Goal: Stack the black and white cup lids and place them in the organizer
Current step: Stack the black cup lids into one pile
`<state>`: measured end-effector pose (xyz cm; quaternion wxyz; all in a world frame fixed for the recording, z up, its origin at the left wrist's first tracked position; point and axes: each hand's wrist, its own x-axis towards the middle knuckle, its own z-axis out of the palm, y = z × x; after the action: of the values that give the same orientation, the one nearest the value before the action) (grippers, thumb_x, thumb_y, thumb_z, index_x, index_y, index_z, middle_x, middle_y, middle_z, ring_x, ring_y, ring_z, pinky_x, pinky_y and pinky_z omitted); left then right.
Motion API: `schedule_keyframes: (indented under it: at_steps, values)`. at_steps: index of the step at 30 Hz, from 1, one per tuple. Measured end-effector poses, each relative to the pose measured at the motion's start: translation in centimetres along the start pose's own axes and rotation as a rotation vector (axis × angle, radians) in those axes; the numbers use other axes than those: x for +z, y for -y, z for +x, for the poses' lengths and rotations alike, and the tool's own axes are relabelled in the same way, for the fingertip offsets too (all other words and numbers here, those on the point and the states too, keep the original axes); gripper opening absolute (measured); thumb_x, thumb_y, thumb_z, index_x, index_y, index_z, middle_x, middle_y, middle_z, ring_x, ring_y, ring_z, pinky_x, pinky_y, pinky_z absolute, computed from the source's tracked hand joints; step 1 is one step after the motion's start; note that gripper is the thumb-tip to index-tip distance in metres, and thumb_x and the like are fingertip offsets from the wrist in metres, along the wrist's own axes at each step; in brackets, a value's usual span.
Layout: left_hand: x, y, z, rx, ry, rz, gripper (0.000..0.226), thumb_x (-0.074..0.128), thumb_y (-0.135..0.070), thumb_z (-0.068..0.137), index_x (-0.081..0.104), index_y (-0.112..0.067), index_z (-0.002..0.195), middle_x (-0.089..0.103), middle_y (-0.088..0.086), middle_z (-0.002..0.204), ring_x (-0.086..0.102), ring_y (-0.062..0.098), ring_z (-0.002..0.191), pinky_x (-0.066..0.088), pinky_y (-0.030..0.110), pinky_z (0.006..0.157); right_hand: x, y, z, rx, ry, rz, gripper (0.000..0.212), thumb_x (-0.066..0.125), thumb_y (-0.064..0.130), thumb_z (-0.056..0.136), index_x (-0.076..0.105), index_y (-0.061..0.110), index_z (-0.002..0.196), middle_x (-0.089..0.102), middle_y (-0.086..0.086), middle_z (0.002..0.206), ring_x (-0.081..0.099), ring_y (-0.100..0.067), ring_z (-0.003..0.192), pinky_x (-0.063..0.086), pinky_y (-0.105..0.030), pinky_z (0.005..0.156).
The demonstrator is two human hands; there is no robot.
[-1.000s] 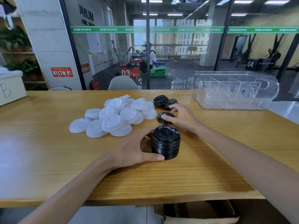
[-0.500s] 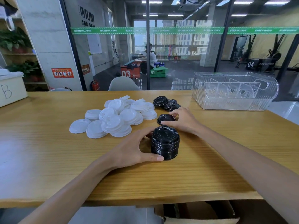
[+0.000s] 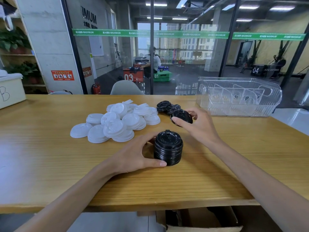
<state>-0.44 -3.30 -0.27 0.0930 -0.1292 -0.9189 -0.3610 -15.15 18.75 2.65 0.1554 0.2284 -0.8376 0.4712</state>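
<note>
1. Nearest, the left hand (image 3: 133,154) is unchanged from 1 second ago: thumb and fingers curled round the black stack (image 3: 168,148), steadying it upright on the wooden table (image 3: 50,164).
2. Just beyond, the right hand (image 3: 199,126) has changed. 1 second ago it was reaching onto a lid lying flat on the table; now it pinches that single black lid (image 3: 181,116) between thumb and fingers, raised and tilted, clear of the surface and behind the stack.
3. My judgement: 1 more lid is picked and about to go on top, so the black stacking goes on.
4. Behind it, a few loose black lids (image 3: 164,106) remain, touching one another.
5. To their left the white lids (image 3: 117,121) lie in an unsorted heap, apparently untouched.
6. Farthest, the clear organizer (image 3: 237,97) stands at the table's back right, no lids visible in it.
</note>
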Motion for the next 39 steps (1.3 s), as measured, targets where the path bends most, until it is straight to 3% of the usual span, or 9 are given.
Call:
schedule_keyframes:
  at_steps: [3, 7, 16, 22, 27, 33, 39]
  values:
    - [0.0, 0.0, -0.1, -0.013, 0.006, 0.005, 0.086, 0.094, -0.049, 0.083, 0.049, -0.047, 0.156, 0.063, -0.029, 0.146, 0.056, 0.0, 0.139, 0.043, 0.037, 0.122, -0.5, 1.5, -1.3, 0.055, -0.014, 0.068, 0.058, 0.081, 0.074, 0.074, 0.064, 0.027, 0.103, 0.063, 0.012, 0.107, 0.056, -0.017, 0.117, 0.046, -0.032, 0.087]
    - [-0.1, -0.4, -0.1, -0.011, 0.011, 0.002, 0.087, 0.092, -0.049, 0.084, 0.046, -0.045, 0.158, 0.063, -0.029, 0.147, 0.056, -0.002, 0.139, 0.043, 0.036, 0.122, -0.4, 3.7, -3.7, 0.054, -0.002, -0.009, 0.07, 0.079, 0.079, 0.072, 0.055, 0.018, 0.096, 0.057, 0.005, 0.103, 0.053, -0.016, 0.109, 0.051, -0.036, 0.085]
    - [0.0, -0.4, -0.3, -0.038, 0.001, -0.009, 0.08, 0.093, -0.05, 0.083, 0.053, -0.043, 0.153, 0.065, -0.029, 0.143, 0.058, -0.004, 0.135, 0.045, 0.03, 0.118, 1.5, 5.1, -7.3, 0.016, 0.028, -0.14, 0.08, 0.072, 0.09, 0.065, 0.046, 0.022, 0.096, 0.051, 0.01, 0.097, 0.046, -0.013, 0.106, 0.053, -0.042, 0.086]
    - [0.2, -0.4, -0.2, -0.061, -0.015, -0.028, 0.063, 0.095, -0.044, 0.082, 0.057, -0.054, 0.132, 0.067, -0.036, 0.133, 0.06, -0.009, 0.129, 0.045, 0.017, 0.108, 2.2, 6.0, -7.9, 0.008, -0.002, -0.206, 0.08, 0.073, 0.088, 0.067, 0.043, 0.021, 0.098, 0.045, 0.013, 0.094, 0.046, -0.016, 0.105, 0.052, -0.043, 0.085]
    - [0.1, -0.6, -0.6, -0.035, -0.019, -0.075, 0.099, 0.096, -0.041, 0.081, 0.038, -0.055, 0.159, 0.055, -0.035, 0.152, 0.049, -0.012, 0.143, 0.04, 0.024, 0.122, 2.3, 6.1, -8.4, 0.007, -0.002, -0.263, 0.081, 0.071, 0.089, 0.067, 0.041, 0.021, 0.099, 0.043, 0.013, 0.094, 0.045, -0.018, 0.106, 0.051, -0.045, 0.088]
    - [-0.1, -1.3, -0.7, 0.005, -0.003, -0.051, 0.085, 0.093, -0.034, 0.086, 0.047, -0.049, 0.156, 0.064, -0.03, 0.146, 0.055, -0.004, 0.141, 0.041, 0.036, 0.124, 2.4, 6.0, -9.2, 0.064, 0.011, -0.208, 0.083, 0.072, 0.09, 0.063, 0.039, 0.023, 0.098, 0.045, 0.014, 0.094, 0.045, -0.016, 0.103, 0.05, -0.045, 0.088]
    - [-0.1, -1.3, -0.5, 0.031, -0.009, -0.051, 0.086, 0.094, -0.034, 0.086, 0.046, -0.052, 0.154, 0.063, -0.033, 0.145, 0.055, -0.007, 0.139, 0.042, 0.019, 0.117, 1.7, 5.3, -9.2, 0.027, 0.065, -0.202, 0.082, 0.062, 0.096, 0.065, 0.04, 0.027, 0.101, 0.049, 0.016, 0.099, 0.044, -0.012, 0.104, 0.048, -0.041, 0.089]
